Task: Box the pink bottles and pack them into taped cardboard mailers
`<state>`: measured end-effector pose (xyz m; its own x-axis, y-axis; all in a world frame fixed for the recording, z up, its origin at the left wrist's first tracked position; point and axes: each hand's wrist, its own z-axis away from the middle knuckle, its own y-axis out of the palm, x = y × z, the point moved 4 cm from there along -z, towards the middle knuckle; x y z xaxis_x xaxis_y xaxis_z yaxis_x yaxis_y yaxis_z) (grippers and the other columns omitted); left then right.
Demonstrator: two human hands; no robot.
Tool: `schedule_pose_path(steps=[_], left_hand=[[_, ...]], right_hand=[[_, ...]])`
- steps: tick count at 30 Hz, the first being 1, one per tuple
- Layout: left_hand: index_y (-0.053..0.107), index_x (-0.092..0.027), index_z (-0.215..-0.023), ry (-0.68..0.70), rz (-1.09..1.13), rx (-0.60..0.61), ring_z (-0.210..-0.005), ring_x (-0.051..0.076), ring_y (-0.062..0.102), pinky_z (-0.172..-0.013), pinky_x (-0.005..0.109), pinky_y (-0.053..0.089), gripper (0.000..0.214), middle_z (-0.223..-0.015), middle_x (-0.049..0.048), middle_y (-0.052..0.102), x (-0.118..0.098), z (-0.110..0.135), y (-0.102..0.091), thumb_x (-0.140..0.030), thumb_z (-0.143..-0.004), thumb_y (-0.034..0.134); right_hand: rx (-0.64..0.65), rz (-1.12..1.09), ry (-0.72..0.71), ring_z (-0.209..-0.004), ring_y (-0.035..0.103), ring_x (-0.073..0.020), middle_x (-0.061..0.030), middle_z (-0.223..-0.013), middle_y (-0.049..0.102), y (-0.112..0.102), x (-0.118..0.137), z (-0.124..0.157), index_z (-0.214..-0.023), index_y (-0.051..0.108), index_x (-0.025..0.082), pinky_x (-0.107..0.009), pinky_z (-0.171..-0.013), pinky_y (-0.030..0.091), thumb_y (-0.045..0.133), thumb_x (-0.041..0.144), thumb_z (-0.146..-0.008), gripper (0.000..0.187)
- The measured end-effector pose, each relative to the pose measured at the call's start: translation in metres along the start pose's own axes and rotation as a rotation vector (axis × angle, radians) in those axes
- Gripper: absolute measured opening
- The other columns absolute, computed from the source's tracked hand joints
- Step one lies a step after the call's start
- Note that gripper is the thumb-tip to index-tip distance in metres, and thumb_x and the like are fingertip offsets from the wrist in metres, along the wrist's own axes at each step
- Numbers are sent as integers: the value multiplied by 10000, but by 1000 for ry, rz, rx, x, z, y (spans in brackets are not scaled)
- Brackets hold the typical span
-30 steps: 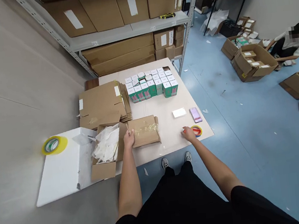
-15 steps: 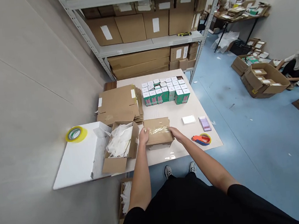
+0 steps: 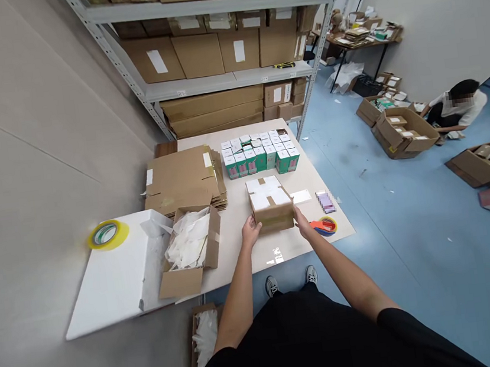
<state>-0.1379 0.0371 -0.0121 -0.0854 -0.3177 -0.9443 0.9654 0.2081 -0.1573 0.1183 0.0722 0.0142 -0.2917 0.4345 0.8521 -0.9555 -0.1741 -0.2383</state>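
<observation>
A closed cardboard box [image 3: 275, 218] stands near the front of the table, its top bearing white labels divided by brown strips. My left hand [image 3: 251, 231] grips its near left edge, and my right hand [image 3: 302, 221] holds the opposite side. Fingers on the far sides are partly hidden. Just right of the box lies a white card [image 3: 301, 196], beside a purple stack [image 3: 325, 201] that is blurred out. Close to my right hand is an orange and blue tape dispenser [image 3: 323, 226] with a yellow-rimmed roll.
Green and white small boxes [image 3: 259, 156] stand in rows behind. Flattened cartons [image 3: 177, 177] and an open box of white paper [image 3: 189, 241] are at left, near a yellow tape roll [image 3: 108, 234]. Shelving [image 3: 223, 82] backs the table [image 3: 239, 249]. Another person [image 3: 459, 106] crouches among cartons.
The box has turned over: its taped brown face was up, and now the white-labelled face is. Both hands moved right with it. The view has shifted.
</observation>
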Motion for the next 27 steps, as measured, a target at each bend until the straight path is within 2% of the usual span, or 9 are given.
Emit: schedule_pose_path(steps=[3,6,9,13,16,21,24,27], left_hand=[[673,-203,-1363,-103,-119,22,-1311,298,655,-1119,399,498,543,-1377,141,711,23,14,8,-544,-941,654],[710,-189,-1298,-190,-191,9,-1338,315,635,-1126,405,482,525,-1391,153,701,31,21,4,-584,-981,572],[634,-193,-1413,-176,-236,-68,-1415,308,565,-1180,423,426,558,-1501,152,621,18,17,-3,-543,-982,584],[586,-235,-1476,-24,-259,-99,-1441,272,531,-1206,406,401,541,-1534,103,597,-23,1,6,-513,-1013,536],[568,-225,-1498,88,-210,-69,-1431,266,536,-1186,400,431,553,-1535,112,592,-58,-13,33,-515,-1030,514],[567,-220,-1508,182,-189,44,-1468,285,496,-1157,411,461,539,-1575,117,551,-98,-42,102,-496,-1049,502],[555,-231,-1526,174,-199,86,-1460,287,507,-1153,413,463,536,-1592,111,534,-101,-64,143,-476,-1052,502],[564,-228,-1521,112,-233,126,-1411,293,559,-1149,421,463,541,-1570,118,558,-88,-92,181,-440,-1023,551]], right_hand=[[42,70,123,-1389,588,-246,-134,-1562,567,2,-25,4,-1557,532,246,-389,-1029,518,96,714,-1025,832],[34,119,158,-1323,635,-250,-155,-1460,653,1,-41,7,-1481,613,218,-390,-1017,527,109,695,-1032,827],[-92,111,102,-1302,638,-255,-150,-1409,686,-6,-42,7,-1401,668,192,-391,-1066,511,222,662,-1035,744],[-220,70,1,-1400,562,-253,-114,-1502,622,-23,-26,1,-1440,626,205,-387,-1184,436,331,622,-1026,657],[-214,59,-96,-1487,483,-238,-79,-1582,552,-43,-6,-8,-1500,579,218,-370,-1236,384,334,630,-1028,672],[-185,15,-209,-1541,407,-233,-46,-1645,478,-87,23,-36,-1580,494,241,-389,-1266,341,382,620,-1026,681],[-162,18,-214,-1545,400,-239,-37,-1647,476,-111,28,-63,-1600,468,268,-415,-1265,341,385,589,-1032,657],[-146,61,-184,-1510,447,-246,-44,-1624,508,-130,19,-98,-1600,467,266,-414,-1247,366,424,536,-1023,639]])
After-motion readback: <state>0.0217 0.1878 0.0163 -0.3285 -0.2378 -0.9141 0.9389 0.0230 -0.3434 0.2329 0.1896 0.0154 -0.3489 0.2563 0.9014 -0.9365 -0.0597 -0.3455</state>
